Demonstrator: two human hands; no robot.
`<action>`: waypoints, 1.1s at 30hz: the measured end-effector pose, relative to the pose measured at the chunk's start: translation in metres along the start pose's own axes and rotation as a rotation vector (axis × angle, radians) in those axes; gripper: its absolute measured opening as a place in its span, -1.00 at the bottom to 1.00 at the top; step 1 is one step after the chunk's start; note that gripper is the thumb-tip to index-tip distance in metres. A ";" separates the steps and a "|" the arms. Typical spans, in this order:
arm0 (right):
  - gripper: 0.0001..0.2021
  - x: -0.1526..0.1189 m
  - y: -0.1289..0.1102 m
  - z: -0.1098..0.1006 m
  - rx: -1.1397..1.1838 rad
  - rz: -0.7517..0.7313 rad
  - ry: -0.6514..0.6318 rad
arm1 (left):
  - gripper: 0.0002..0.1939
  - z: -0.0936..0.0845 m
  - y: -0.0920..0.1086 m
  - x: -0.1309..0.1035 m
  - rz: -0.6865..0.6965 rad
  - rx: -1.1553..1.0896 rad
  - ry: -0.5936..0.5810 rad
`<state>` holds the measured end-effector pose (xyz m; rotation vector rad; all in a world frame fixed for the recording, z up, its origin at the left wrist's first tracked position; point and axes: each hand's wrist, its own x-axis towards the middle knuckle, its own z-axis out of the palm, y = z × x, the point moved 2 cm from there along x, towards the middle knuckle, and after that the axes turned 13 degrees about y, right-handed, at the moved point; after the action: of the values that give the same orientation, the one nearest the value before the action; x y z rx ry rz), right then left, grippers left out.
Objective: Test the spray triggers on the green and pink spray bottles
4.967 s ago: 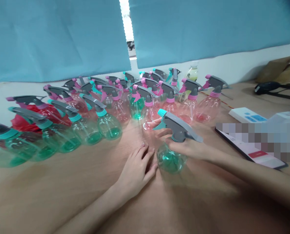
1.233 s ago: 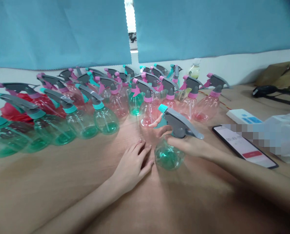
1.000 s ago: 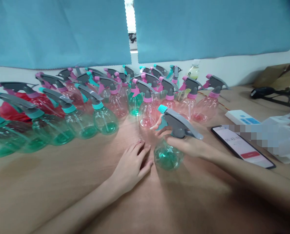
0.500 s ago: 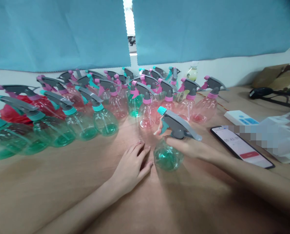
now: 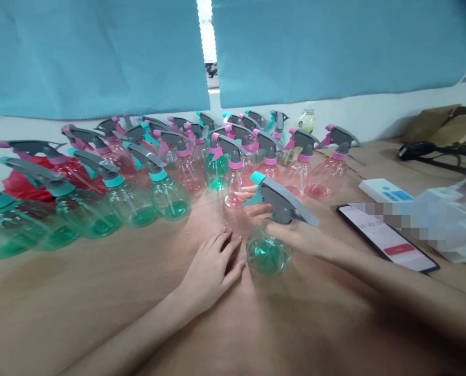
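A clear spray bottle with a green base [image 5: 269, 253], a turquoise collar and a grey head stands upright near the middle of the wooden table [image 5: 146, 292]. My right hand [image 5: 291, 232] is around its neck, just under the grey head, with some fingers stretched out beyond the turquoise trigger. To the left of this bottle my left hand [image 5: 211, 261] lies on the table, its fingers apart and nothing in it. Behind both hands are rows of spray bottles, green ones [image 5: 170, 198] at the left and pink ones [image 5: 329, 172] at the centre and right.
A phone [image 5: 389, 237] lies right of my right hand. Beyond it are a white power strip [image 5: 385, 190] and a clear plastic item [image 5: 452, 209]. At the back right are black glasses [image 5: 420, 151] and a cardboard box [image 5: 432, 122]. Blue curtains [image 5: 99, 57] hang behind.
The fingers of my right hand have stretched out from the trigger, and the bottle's head has turned or tilted slightly left. My left hand has stayed in place.
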<state>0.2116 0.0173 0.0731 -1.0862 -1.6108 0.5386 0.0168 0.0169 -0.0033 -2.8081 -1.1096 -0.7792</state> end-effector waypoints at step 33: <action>-0.51 -0.002 0.004 0.001 0.021 0.015 0.082 | -0.61 -0.002 0.001 0.002 -0.010 -0.009 -0.017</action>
<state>0.2119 0.0177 0.0679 -1.0916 -1.5241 0.5130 0.0179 0.0169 -0.0003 -2.8241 -1.1269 -0.7643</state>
